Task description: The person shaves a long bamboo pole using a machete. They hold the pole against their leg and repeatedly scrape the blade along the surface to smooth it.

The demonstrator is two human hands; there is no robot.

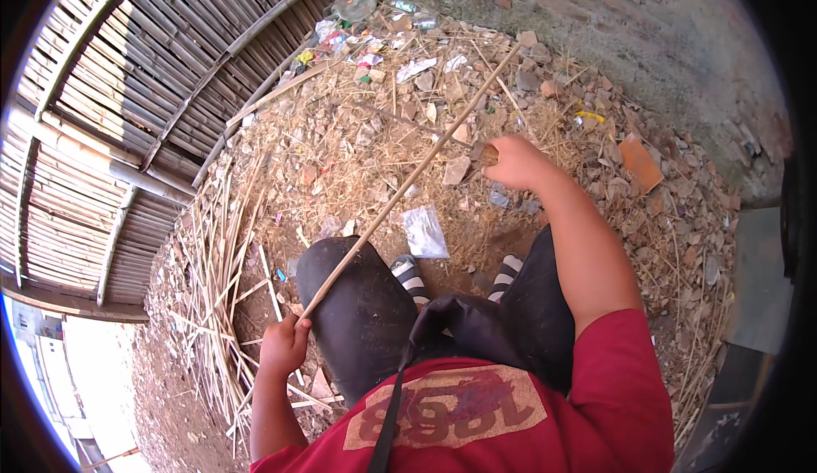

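Observation:
My left hand [284, 344] is closed around the near end of a long, thin bamboo stick [385, 211]. The stick slants up to the right across my left knee, and its far end reaches over the rubble. My right hand [516, 163] grips the handle of a long, narrow knife [400, 119]. Its dark blade points left and crosses the stick beyond my knees; whether the edge touches the stick I cannot tell.
A heap of split bamboo strips [217, 273] lies at my left. Between my feet and the stick is a clear plastic bag [425, 231]. Bamboo fencing [200, 47] stands at the left, a brick wall [613, 56] at the far right. Broken stones and litter cover the ground.

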